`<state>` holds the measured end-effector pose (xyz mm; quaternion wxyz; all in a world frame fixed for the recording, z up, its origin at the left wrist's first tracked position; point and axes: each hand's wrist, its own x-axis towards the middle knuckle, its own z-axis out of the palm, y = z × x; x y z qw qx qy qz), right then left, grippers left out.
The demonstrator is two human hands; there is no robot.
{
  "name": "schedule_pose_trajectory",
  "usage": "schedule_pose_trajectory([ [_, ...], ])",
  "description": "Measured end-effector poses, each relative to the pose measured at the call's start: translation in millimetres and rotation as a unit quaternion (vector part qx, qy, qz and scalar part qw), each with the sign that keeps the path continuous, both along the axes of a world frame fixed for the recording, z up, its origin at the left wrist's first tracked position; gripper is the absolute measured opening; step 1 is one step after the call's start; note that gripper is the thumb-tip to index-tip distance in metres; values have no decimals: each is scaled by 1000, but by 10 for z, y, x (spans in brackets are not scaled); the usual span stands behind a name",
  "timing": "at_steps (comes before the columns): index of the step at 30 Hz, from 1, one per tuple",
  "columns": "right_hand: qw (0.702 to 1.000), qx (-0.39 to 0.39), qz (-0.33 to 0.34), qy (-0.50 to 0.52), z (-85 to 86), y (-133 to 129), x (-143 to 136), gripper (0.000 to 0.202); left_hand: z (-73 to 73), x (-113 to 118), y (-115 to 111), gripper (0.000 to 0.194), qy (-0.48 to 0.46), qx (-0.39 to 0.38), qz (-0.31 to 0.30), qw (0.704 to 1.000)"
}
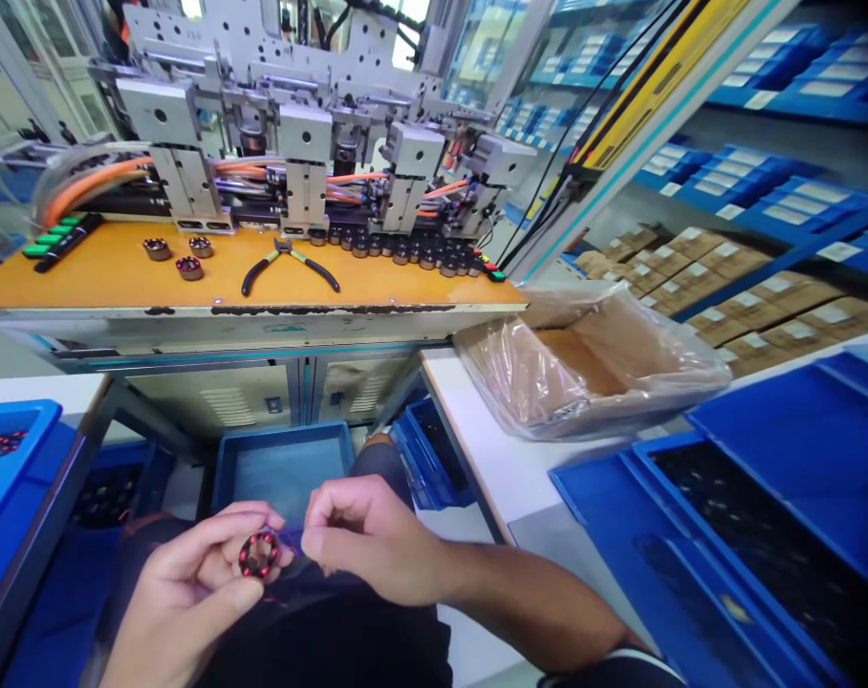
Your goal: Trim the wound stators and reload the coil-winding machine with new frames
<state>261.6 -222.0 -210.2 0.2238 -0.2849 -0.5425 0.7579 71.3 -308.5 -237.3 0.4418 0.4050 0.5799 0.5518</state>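
Between the thumb and fingers of my left hand (205,578) is a small round part (258,554), a dark ring with red spots around a hollow centre. Just to its right, my right hand (373,540) is closed in a pinch, with thumb against forefinger. Thin purplish wires show between the two hands; whether the right fingertips hold them is too small to tell. Both hands are above my lap. On the orange bench top (362,282) lie pliers (283,250) with their handles spread, and three similar ring parts (189,268) to their left.
A machine (309,134) stands behind a row of dark round parts (401,250). Right of the bench is a plastic-lined box (584,401). Blue bins (613,516) flank me on the right, another bin (47,413) is at left, and a blue tray (287,438) sits low ahead.
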Motion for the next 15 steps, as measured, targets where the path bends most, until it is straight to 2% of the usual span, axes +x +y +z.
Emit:
schedule_pose_trajectory([
  [5,999,27,10,-19,124,30,55,36,-47,-83,-21,26,41,-27,-61,997],
  [8,999,21,10,-27,109,26,48,32,-47,-81,-13,26,54,-28,-77,995],
  [12,998,4,16,-53,54,131,107,27,104,42,-24,26,17,-74,-59,995],
  [15,997,58,10,-59,87,245,123,26,201,144,-49,31,-61,-120,-47,990],
])
